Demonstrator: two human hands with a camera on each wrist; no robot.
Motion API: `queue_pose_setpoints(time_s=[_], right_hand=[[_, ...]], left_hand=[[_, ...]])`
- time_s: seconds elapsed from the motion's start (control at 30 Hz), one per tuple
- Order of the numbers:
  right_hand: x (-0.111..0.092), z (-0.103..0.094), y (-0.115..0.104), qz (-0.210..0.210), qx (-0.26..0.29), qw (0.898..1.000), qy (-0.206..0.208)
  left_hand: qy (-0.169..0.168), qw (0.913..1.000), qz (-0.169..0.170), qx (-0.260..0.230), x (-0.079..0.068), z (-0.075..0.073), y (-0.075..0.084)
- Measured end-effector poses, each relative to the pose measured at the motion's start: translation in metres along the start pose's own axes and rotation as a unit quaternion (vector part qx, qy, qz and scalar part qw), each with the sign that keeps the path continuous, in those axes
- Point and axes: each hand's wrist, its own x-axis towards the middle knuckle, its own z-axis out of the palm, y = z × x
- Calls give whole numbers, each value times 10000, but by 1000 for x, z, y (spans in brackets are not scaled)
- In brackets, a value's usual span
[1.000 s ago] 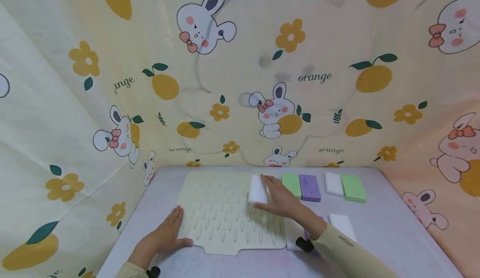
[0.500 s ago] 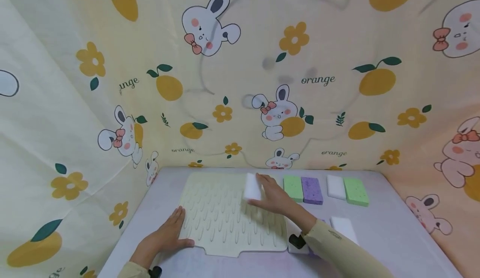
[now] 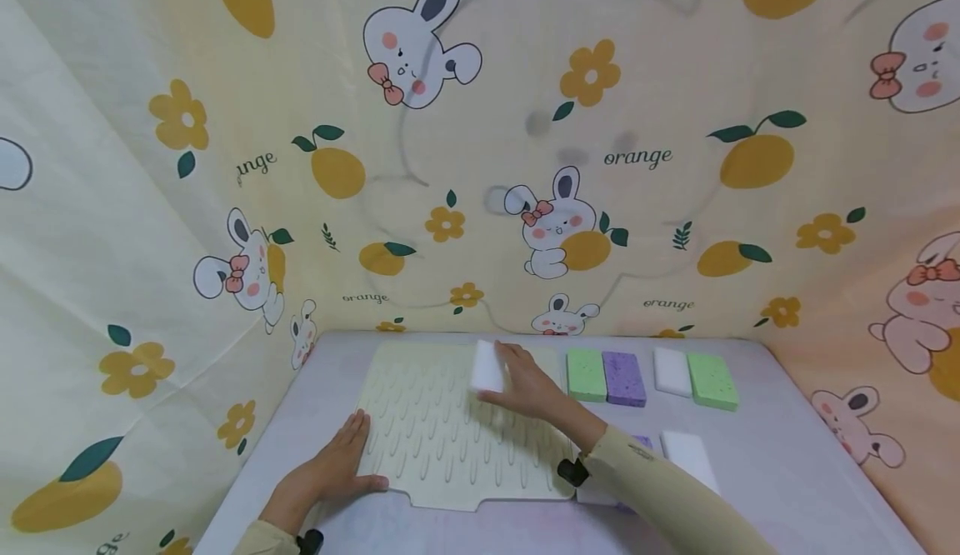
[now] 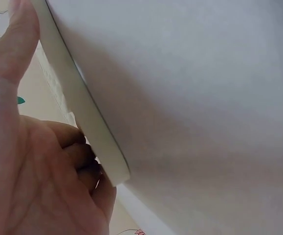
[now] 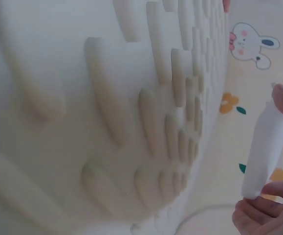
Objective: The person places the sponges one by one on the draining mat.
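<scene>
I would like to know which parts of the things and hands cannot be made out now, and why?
Head view: most of the nearer purple block, covered by the right sleeve.
Head view: the right side of the held white block, behind the right hand.
Left wrist view: most of the top of the ridged board, seen nearly edge-on.
Right wrist view: part of the right hand, cut off by the image edge.
</scene>
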Motion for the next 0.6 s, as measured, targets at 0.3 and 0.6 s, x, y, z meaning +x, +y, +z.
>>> queue_pose_setpoints(time_s=[0.3, 0.6], right_hand=[[17, 16, 0, 43, 132, 9999, -2], [32, 28, -8, 121, 448, 9986, -238]], left_hand=[[24, 9999, -27, 133, 1, 0, 1], [50, 9999, 15, 107, -2, -2, 3]])
